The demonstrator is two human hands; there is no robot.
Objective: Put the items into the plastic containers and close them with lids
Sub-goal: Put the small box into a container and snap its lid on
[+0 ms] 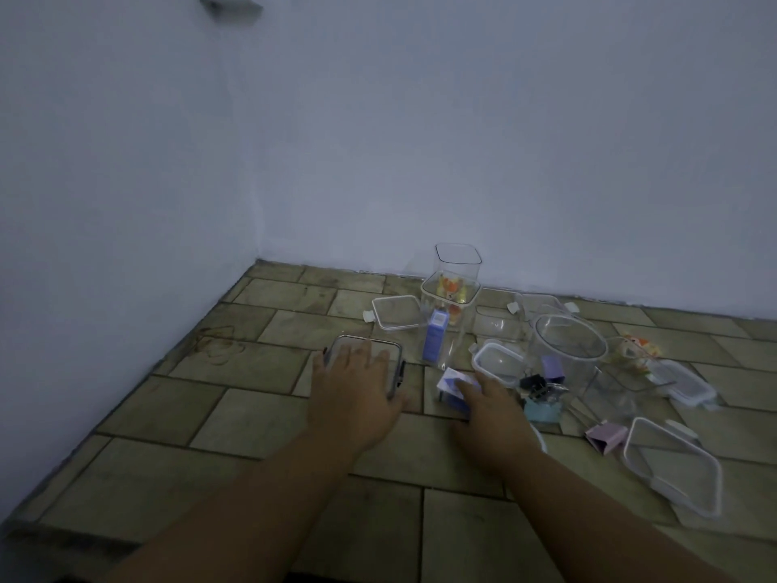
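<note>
My left hand [357, 389] lies flat, fingers spread, on a dark-rimmed lid [393, 351] that covers a low container on the tiled floor. My right hand [487, 399] rests on a small blue and white box [452, 385], fingers curled over it. Behind stands a tall clear square container [450, 321] holding orange and yellow pieces and a blue carton [435, 340]. An empty tall container [458, 258] stands behind that. A round clear jar [567, 342] lies to the right, with binder clips [542, 389] in front of it.
Loose clear lids lie around: one at the back left [395, 313], one by the right hand [500, 361], a large one at the near right [672, 464]. A pink clip [605, 437] and an orange toy [637, 347] lie to the right. White walls meet at the far left corner.
</note>
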